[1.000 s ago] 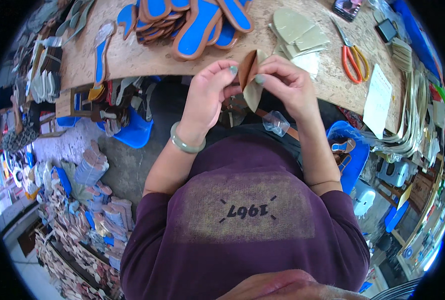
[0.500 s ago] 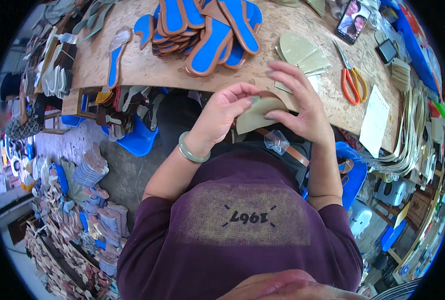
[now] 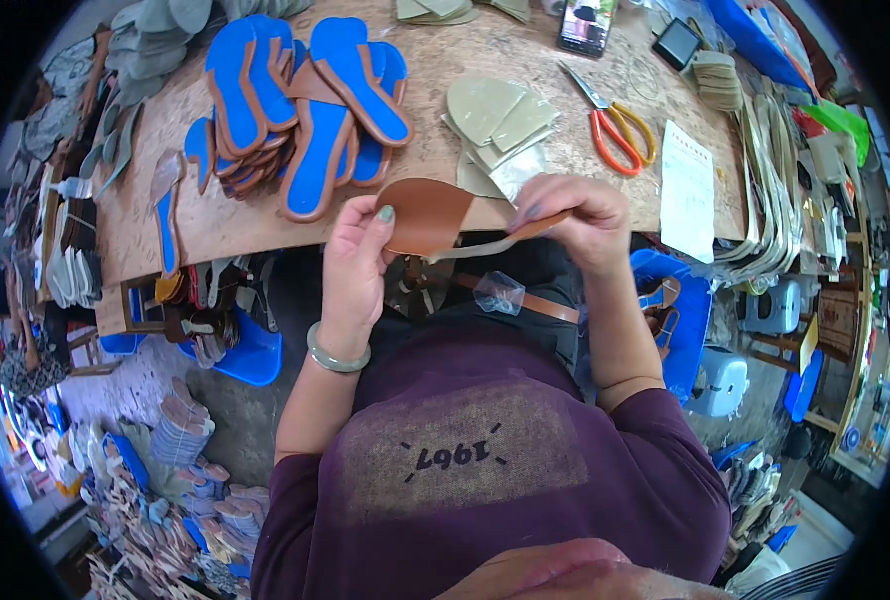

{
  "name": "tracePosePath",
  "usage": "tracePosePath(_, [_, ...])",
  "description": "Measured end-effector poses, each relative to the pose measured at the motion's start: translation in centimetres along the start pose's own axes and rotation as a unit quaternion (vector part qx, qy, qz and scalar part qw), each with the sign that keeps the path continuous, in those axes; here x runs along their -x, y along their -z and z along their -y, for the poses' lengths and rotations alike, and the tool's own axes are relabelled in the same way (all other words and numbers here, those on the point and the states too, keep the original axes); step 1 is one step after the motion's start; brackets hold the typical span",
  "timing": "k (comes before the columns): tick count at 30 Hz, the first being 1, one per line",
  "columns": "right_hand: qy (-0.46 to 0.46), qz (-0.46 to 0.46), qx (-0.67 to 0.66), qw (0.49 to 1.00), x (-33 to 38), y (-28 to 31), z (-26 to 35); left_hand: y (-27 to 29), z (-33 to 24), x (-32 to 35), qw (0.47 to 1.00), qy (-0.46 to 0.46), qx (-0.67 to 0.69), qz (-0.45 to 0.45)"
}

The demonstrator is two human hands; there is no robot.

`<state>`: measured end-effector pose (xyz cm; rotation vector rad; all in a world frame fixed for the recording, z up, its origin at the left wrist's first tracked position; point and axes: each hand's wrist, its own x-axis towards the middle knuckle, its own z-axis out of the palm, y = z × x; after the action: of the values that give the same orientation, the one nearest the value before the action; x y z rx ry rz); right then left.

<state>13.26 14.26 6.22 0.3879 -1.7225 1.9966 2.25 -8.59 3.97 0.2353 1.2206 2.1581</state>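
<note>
In front of my body, just past the table's near edge, I hold a brown leather shoe upper piece (image 3: 428, 214) with a pale underside. My left hand (image 3: 353, 255) pinches its rounded left end, thumb on top. The fingers of my right hand (image 3: 587, 212) are closed on the narrow brown part at the other end. A pale edge runs between the two ends, curving away from the broad face. Beyond my right hand lies a fanned stack of pale green rounded pieces (image 3: 490, 112). Past my left hand is a pile of blue insoles with brown rims (image 3: 317, 150).
Scissors (image 3: 610, 128) with red and yellow handles lie on the wooden table (image 3: 410, 140). Nearby are a paper sheet (image 3: 687, 195), a phone (image 3: 585, 25) and a small black box (image 3: 676, 43). A blue-handled spatula-shaped tool (image 3: 168, 215) lies left. Blue bins (image 3: 250, 350) stand below.
The piece has been turned from its pale side to its brown face and spread out. My hands have moved apart, the left one leftward. The view has shifted to the right.
</note>
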Motion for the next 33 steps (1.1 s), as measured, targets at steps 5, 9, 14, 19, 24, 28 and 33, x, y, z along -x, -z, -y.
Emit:
tracePosePath(5, [-0.209,-0.189,0.235,0.93,2.6,8.1,2.5,-0.3,-0.2,0.2,0.99,-0.052,-0.127,0.014])
tracePosePath(9, [-0.272,-0.113,0.469,0.832,2.4,12.8,1.9,0.3,0.7,-0.3,0.986,-0.037,-0.093,0.135])
tracePosePath(14, [-0.236,-0.137,0.511,0.815,2.2,12.8,0.7,-1.9,0.7,-1.1,0.969,-0.002,-0.001,0.247])
tracePosePath(19, [-0.185,-0.243,0.532,0.79,2.8,14.6,-0.5,-2.7,1.6,-1.6,0.96,0.022,0.027,0.277])
tracePosePath(24, [-0.253,-0.135,0.616,0.734,1.0,16.4,-0.1,-3.0,2.6,-1.7,0.961,0.052,-0.007,0.271])
tracePosePath(28, [-0.278,-0.04,0.62,0.733,-0.8,17.4,0.7,-3.6,3.0,-2.0,0.954,0.065,0.005,0.293])
tracePosePath(33, [-0.205,0.053,0.663,0.718,-1.6,21.3,1.3,-4.6,2.9,-2.6,0.949,0.062,0.032,0.308])
